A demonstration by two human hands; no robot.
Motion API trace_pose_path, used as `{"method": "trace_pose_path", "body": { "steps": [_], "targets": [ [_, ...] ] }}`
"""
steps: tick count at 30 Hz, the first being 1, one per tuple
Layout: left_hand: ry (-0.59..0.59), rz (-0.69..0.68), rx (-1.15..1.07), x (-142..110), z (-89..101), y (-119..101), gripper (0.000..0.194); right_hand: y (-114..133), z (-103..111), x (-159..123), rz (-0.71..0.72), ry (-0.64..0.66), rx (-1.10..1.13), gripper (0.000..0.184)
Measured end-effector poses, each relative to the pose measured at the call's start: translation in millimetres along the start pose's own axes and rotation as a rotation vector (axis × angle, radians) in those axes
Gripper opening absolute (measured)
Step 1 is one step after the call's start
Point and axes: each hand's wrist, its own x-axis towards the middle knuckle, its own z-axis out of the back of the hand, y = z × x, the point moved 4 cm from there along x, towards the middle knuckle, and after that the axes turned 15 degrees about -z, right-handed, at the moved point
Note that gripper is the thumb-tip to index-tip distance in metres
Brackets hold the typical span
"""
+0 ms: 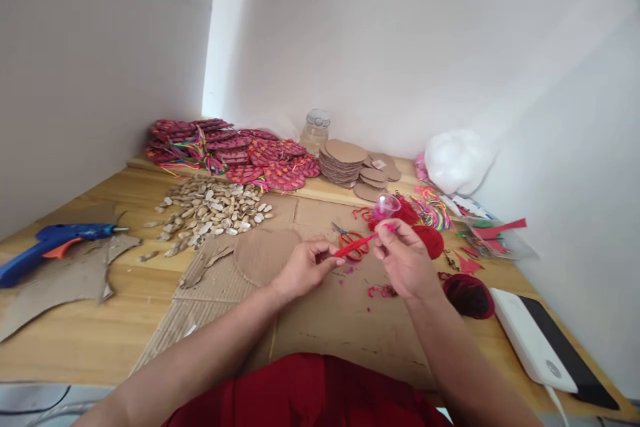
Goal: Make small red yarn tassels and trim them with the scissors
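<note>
A red strand (356,248), perhaps yarn or twisted cloth, is stretched between my two hands above the cardboard. My left hand (307,270) pinches its lower left end. The fingertips of my right hand (404,257) are closed on the other end, where a bit of pink shows. Just behind the strand lie orange-handled scissors (346,235), partly covered by it. A clear cup with pink contents (386,205) stands beyond my right hand. Near that hand are a red yarn ball (429,240) and a dark red round pouch-like item (469,295).
Peanut shells (215,210) are heaped at left, near a blue glue gun (70,235). Decorated red pieces (270,163), stacked cardboard discs (344,157) and a glass jar (315,130) line the back. A white bag (457,160) and white device (533,340) are at right.
</note>
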Motion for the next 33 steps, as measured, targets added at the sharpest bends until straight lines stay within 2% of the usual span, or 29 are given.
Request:
{"method": "trace_pose_path", "body": {
  "steps": [3,5,8,11,14,18,27,33],
  "targets": [
    [0.038,0.016,0.104,-1,-1.4,5,0.019,49,22,4,0.039,-0.065,0.030,0.030],
    [0.041,0.015,0.155,-1,-1.2,8,0.017,78,37,10,0.103,-0.085,-0.046,0.031],
    [0.011,0.030,0.198,0,0.8,12,0.017,104,60,23,0.085,-0.161,-0.290,0.035],
    [-0.031,0.052,0.238,0,3.7,16,0.016,120,82,36,0.139,-0.234,-0.185,0.039],
    [-0.057,0.064,0.253,1,5.7,20,0.017,125,96,51,0.151,-0.324,-0.185,0.040],
    [-0.029,0.055,0.271,0,5.6,23,0.019,123,108,70,0.155,-0.387,-0.195,0.042],
    [0.017,0.080,0.300,-1,4.2,22,0.019,110,131,97,0.150,-0.415,-0.300,0.047],
    [0.019,0.098,0.326,-2,6.6,27,0.019,99,147,120,0.104,-0.454,-0.515,0.042]
  ]
}}
